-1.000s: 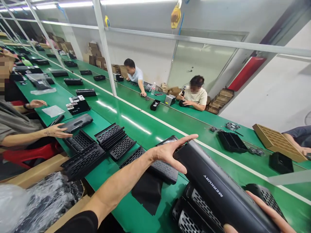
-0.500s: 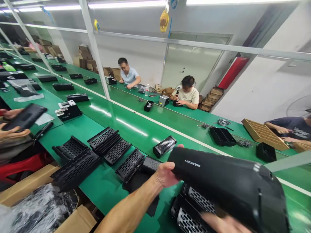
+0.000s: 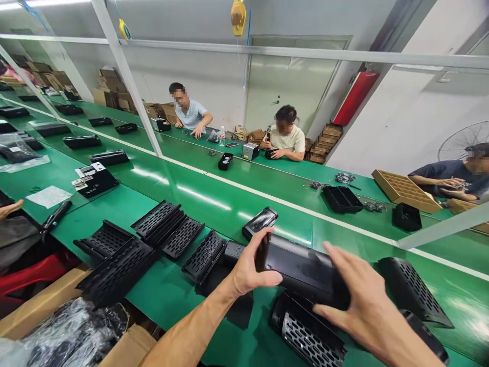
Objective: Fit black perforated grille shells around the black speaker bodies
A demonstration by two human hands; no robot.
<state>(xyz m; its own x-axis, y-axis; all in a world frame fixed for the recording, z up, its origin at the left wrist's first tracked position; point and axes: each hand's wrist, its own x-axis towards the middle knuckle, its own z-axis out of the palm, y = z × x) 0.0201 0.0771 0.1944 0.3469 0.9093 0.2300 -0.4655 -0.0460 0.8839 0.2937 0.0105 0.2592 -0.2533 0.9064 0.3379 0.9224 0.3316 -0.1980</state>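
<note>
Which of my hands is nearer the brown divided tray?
Right. Your right hand is below-left of the brown divided tray in view; your left hand is farther left, at the black casing.

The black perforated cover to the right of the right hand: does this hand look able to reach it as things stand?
Probably yes, if freed: the right hand is around one end of the black casing, but the perforated cover lies close beside it, with nothing visible between.
</note>
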